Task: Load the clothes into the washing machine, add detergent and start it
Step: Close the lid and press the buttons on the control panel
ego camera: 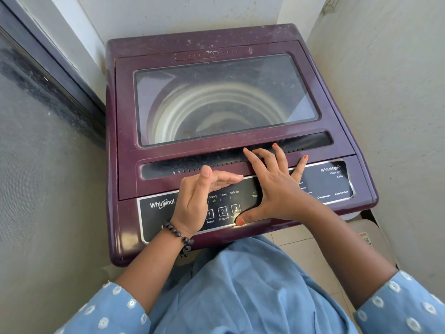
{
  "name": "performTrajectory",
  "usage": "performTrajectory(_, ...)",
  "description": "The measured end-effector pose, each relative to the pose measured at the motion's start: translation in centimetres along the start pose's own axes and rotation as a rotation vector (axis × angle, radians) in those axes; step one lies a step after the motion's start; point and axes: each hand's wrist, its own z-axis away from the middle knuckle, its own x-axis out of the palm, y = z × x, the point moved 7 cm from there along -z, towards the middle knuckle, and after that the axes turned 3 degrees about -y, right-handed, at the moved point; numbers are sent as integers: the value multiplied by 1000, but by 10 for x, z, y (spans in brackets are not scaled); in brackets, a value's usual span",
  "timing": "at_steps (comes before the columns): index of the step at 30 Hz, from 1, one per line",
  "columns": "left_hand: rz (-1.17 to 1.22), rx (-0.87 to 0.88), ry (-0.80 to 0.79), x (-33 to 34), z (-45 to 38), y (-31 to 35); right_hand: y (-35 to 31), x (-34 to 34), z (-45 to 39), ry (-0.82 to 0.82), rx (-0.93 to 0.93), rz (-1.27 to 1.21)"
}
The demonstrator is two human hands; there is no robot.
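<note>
A maroon top-loading washing machine fills the corner, its glass lid closed, with the steel drum showing through it. No clothes or detergent are in view. My right hand lies spread over the control panel, fingers reaching the lid's front handle strip and thumb beside button 3. My left hand hovers edge-on above the panel, fingers straight, next to button 1. A small green light glows under "Speedy".
Plaster walls close in behind and to the right. A dark sliding-door frame runs along the left. A cardboard box stands on the tiled floor at the machine's right front corner.
</note>
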Motion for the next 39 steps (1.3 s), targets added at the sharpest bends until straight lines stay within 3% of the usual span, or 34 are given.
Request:
performTrajectory(23, -25, -8, 26, 1, 5, 6, 1, 3, 1, -7, -22, 14)
performTrajectory(35, -464, 99, -214, 31, 18, 14, -10, -7, 13, 109, -65, 71)
performTrajectory(39, -659, 145, -96, 18, -1, 32, -25, -28, 10, 200, -108, 87)
